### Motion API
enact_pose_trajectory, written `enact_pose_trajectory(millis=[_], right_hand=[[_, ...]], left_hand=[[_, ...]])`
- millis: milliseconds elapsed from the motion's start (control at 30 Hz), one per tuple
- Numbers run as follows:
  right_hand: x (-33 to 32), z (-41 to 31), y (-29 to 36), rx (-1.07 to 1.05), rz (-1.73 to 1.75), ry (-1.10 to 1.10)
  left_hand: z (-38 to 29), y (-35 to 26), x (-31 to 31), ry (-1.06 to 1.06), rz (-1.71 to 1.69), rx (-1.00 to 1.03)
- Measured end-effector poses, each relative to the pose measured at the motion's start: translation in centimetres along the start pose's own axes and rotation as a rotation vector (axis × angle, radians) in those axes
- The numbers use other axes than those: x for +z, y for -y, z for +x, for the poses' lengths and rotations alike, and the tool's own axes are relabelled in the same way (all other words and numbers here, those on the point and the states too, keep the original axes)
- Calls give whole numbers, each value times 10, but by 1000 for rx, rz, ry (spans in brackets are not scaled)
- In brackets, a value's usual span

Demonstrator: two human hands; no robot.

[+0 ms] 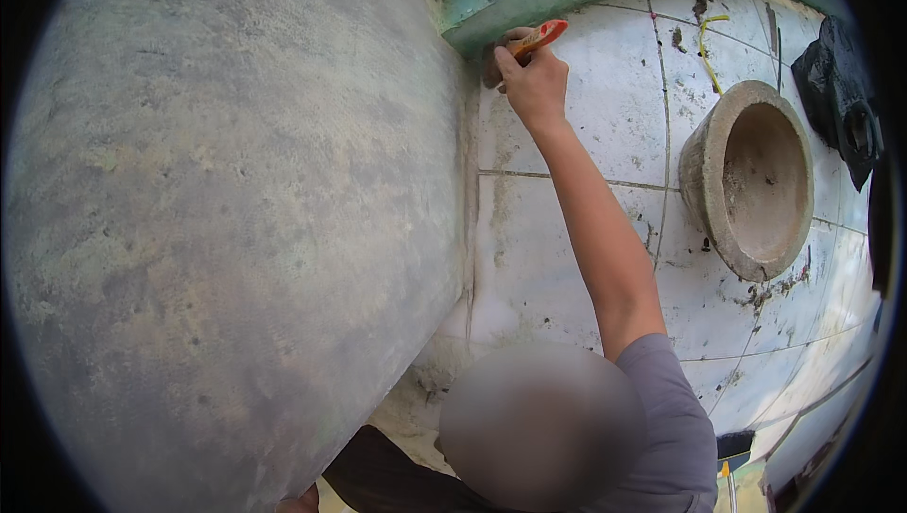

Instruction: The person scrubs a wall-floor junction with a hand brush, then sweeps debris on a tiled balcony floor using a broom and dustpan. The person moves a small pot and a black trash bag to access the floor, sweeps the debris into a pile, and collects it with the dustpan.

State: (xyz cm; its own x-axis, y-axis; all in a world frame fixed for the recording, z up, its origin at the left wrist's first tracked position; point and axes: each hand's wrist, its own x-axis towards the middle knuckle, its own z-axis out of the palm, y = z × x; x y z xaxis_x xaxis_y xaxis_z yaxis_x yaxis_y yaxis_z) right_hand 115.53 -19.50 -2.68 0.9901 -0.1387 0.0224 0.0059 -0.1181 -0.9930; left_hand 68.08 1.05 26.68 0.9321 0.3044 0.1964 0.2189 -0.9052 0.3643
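My right hand (pixel 535 81) grips a paintbrush (pixel 544 37) by its orange, red-tipped handle. The dark bristles (pixel 490 66) point left, low in the corner where a mottled grey wall (pixel 248 180) meets a green painted curb (pixel 567 10) and the white tiled floor (pixel 574 244). Whether the bristles touch a surface is hard to tell. At the bottom edge, a small part of what looks like my left hand (pixel 301 502) shows beside the wall's edge; its fingers are mostly out of view.
A round stone-like pot (pixel 751 180) stands on the tiles right of my forearm. Beyond it lie a black plastic bag (pixel 836 95) and a yellow strip (pixel 705 52). Dirt crumbs (pixel 762 297) are scattered about. A dark object (pixel 735 446) with a yellow part sits lower right.
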Motion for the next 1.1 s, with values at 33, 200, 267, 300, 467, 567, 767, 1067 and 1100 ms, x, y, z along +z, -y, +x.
enact_pose_trajectory(millis=[33, 200, 267, 300, 467, 567, 767, 1067, 1100], right_hand=[[9, 0, -2, -49, -35, 53], [18, 17, -22, -39, -142, -3], [28, 2, -10, -35, 37, 34], [29, 3, -13, -87, -63, 38], [17, 20, -13, -108, -258, 54], [26, 11, -8, -166, -184, 116], [8, 31, -22, -2, -128, -130], [22, -8, 5, -137, -69, 163], [35, -20, 2, -151, -77, 302]], left_hand=[[1, 1, 2, 13, -6, -12], [9, 5, 10, 61, -53, -47], [11, 3, 11, 72, -58, -62], [11, 5, 10, 83, -69, -66], [18, 6, 19, 111, -107, -81], [15, 12, 20, 99, -138, -86], [21, 12, 24, 110, -181, -100], [20, 16, 27, 146, -249, -136], [17, 17, 27, 149, -265, -145]])
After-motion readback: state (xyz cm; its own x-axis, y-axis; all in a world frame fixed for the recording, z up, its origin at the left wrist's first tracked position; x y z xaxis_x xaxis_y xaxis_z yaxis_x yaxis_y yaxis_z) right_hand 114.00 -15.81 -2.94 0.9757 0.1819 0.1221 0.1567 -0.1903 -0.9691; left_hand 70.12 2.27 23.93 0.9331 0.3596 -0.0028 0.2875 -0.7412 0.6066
